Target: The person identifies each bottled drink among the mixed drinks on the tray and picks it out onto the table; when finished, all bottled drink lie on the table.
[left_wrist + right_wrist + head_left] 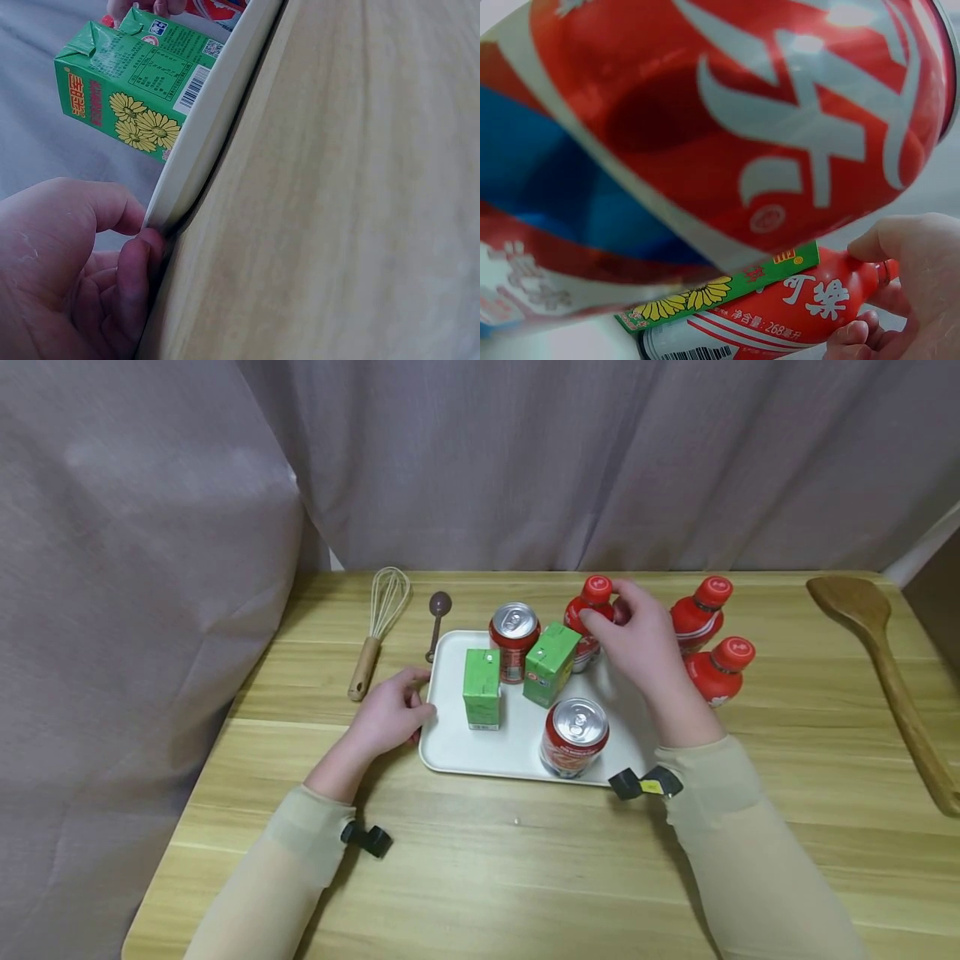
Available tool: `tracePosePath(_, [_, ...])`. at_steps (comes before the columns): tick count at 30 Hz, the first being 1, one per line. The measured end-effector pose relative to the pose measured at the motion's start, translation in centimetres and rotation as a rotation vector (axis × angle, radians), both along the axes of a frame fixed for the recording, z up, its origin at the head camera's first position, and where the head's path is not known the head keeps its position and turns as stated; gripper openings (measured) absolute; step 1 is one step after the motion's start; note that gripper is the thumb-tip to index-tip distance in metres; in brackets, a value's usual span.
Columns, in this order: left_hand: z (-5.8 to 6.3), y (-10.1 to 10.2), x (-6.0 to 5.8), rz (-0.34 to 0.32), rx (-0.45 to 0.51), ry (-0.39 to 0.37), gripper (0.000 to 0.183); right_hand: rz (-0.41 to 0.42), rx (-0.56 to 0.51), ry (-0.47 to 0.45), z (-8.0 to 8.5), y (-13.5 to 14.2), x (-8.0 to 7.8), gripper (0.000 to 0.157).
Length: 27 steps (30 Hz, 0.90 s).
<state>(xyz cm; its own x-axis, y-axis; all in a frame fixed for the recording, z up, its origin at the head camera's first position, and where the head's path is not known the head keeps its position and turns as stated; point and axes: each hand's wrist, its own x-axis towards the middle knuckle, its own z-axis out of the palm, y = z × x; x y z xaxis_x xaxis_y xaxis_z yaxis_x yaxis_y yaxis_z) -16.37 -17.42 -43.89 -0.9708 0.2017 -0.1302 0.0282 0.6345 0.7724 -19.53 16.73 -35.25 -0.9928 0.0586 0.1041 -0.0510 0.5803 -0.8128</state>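
Observation:
My right hand grips a small red cola bottle near its neck, at the back right of the white tray. In the right wrist view the bottle sits behind a green drink carton. On the left, my left hand pinches the tray's left rim between thumb and fingers; the left wrist view shows the fingers at the tray edge. Two green cartons, one at left and one beside the bottle, stand on the tray. A cola can stands behind them, another can in front.
Right of the tray stand two more red bottles, one farther back and one nearer. A whisk and a brown measuring spoon lie to the left. A wooden spatula lies at the far right, with a grey curtain behind.

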Motion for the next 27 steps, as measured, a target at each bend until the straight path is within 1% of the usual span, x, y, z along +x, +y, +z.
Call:
tracePosePath(7, [-0.03,0.00,-0.03,-0.003,-0.001,0.006,0.059,0.002,-0.001,-0.005,0.07,0.13,0.03,0.049])
tracePosePath(16, [-0.03,0.03,0.01,-0.002,-0.007,0.007,0.059,-0.034,-0.011,0.002,0.19,0.05,0.18,0.036])
tracePosePath(27, [-0.05,0.05,0.00,-0.004,-0.001,0.008,0.058,-0.057,0.007,-0.001,0.20,0.08,0.25,0.039])
